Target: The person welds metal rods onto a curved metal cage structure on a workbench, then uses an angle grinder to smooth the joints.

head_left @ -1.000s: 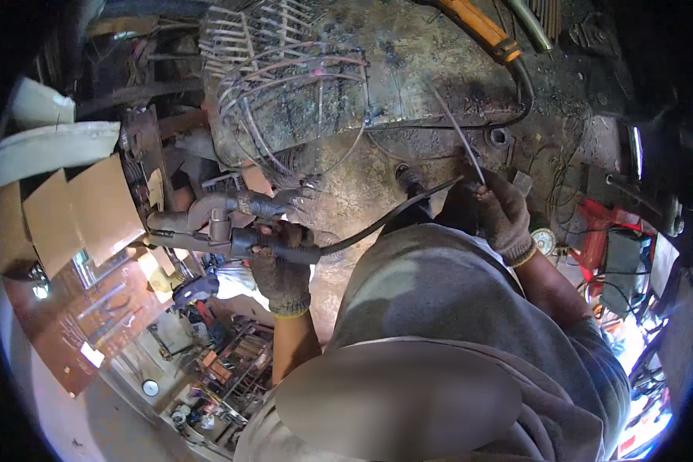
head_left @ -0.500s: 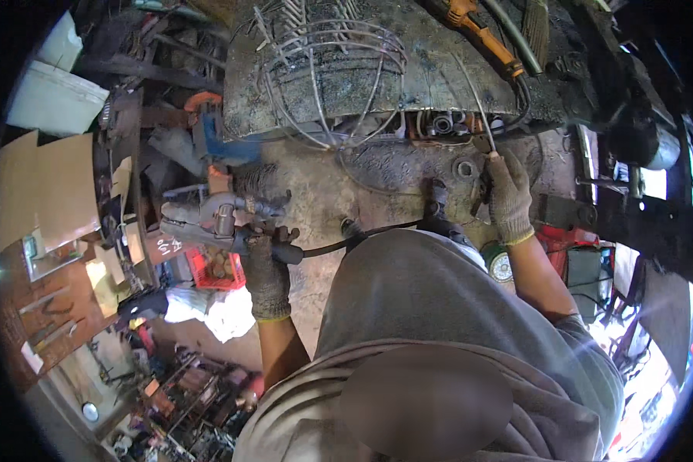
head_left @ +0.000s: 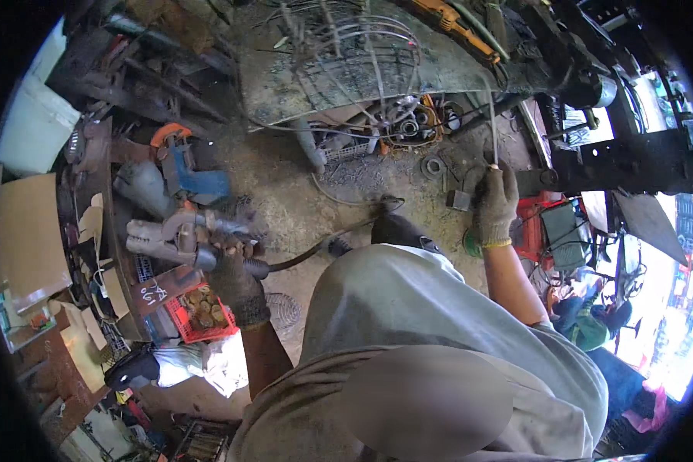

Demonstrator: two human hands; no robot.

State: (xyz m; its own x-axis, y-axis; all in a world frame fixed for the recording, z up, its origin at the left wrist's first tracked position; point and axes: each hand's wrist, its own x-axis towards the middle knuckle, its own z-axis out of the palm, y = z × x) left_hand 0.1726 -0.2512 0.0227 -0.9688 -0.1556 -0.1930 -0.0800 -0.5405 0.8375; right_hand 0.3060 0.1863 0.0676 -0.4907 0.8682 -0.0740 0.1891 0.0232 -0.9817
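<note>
My left hand, in a dark knitted glove, is closed around the handle of a grey welding electrode holder. A black cable runs from its handle towards my legs. My right hand, in a light knitted glove, grips one end of a thin welding rod, which points away from me. Holder and rod are apart, on opposite sides of my body. Ahead, a round wire frame of bent metal bars lies on a metal-topped table.
An orange power tool lies at the table's far right. Below the table's near edge sits an orange container of metal parts. To my left are a blue machine and a red crate of round pieces. A dark steel beam juts in from the right.
The view has turned, so the table now appears tilted and higher up. The electrode holder has shifted left and down in the picture. Both hands keep their holds.
</note>
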